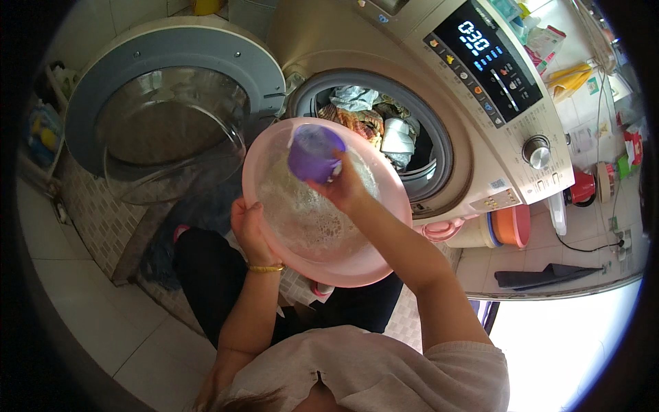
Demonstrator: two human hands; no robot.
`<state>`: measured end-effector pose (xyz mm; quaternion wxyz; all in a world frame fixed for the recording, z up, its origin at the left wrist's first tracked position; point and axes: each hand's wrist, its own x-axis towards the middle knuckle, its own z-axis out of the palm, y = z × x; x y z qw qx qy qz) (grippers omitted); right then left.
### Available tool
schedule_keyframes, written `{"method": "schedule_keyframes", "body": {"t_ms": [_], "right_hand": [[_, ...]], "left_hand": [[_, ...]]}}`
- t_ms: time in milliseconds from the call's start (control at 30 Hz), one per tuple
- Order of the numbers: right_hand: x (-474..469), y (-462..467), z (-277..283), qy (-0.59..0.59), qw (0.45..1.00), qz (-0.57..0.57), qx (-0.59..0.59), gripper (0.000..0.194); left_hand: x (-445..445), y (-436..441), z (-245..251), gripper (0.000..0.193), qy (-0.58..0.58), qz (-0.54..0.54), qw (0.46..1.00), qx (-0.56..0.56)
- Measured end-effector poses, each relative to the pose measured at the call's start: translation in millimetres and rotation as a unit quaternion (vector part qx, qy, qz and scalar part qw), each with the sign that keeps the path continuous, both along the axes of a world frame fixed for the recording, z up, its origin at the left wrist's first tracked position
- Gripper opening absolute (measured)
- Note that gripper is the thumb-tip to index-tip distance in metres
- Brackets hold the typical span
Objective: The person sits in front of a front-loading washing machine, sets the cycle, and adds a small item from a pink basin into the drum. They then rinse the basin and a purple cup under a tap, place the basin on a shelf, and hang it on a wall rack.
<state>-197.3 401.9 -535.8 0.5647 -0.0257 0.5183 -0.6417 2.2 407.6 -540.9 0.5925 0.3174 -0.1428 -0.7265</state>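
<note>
A pink plastic basin (329, 273) with soapy, foamy water lies tilted over my lap, its far rim at the opening of a front-loading washing machine (466, 175). My left hand (252, 232) grips the basin's left rim. In my right hand (345, 183) is a purple plastic cup (315, 154), held over the water near the basin's far side; foam clings to it. Behind the basin, inside the drum, lie crumpled clothes (360, 121), patterned and pale ones. The basin hides the lower left of the drum opening.
The machine's round door (175, 41) stands open at the left. Its lit control panel (484, 62) and knob (536, 152) are at the right. Orange and pink tubs (509, 225) stand beyond the machine, near a dark cloth (545, 276). A bluish mat (172, 247) lies on the floor.
</note>
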Motion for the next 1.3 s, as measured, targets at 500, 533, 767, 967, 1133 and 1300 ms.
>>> {"method": "schedule_keyframes", "body": {"t_ms": [500,533,767,967,1133,1300], "right_hand": [[-168.5,-162.5,49.4,0.743,0.655,-0.096,0.102,0.071],[-175.5,-166.3,46.8,0.769,0.619,-0.075,0.138,0.071],[-194.9,-147.7,37.4,0.885,0.395,0.002,0.246,0.072],[-114.6,-13.8,7.0,0.955,0.295,0.012,0.033,0.078],[-66.3,46.5,-19.5,0.912,0.354,0.197,0.071,0.082],[-35.3,32.9,-30.9,0.776,0.568,0.189,0.200,0.083]], "left_hand": [[-0.9,-0.4,-28.5,0.018,0.028,-0.003,0.993,-0.112],[-0.8,0.4,-27.5,0.018,0.045,-0.006,0.993,-0.105],[-2.7,3.9,-31.2,0.020,0.050,0.007,0.993,-0.105],[0.0,2.6,-31.1,0.021,-0.032,-0.019,0.993,-0.114],[0.2,3.8,-11.1,0.023,0.025,-0.011,0.999,-0.018],[-1.3,3.5,-6.9,0.022,0.010,0.007,1.000,-0.018]]}}
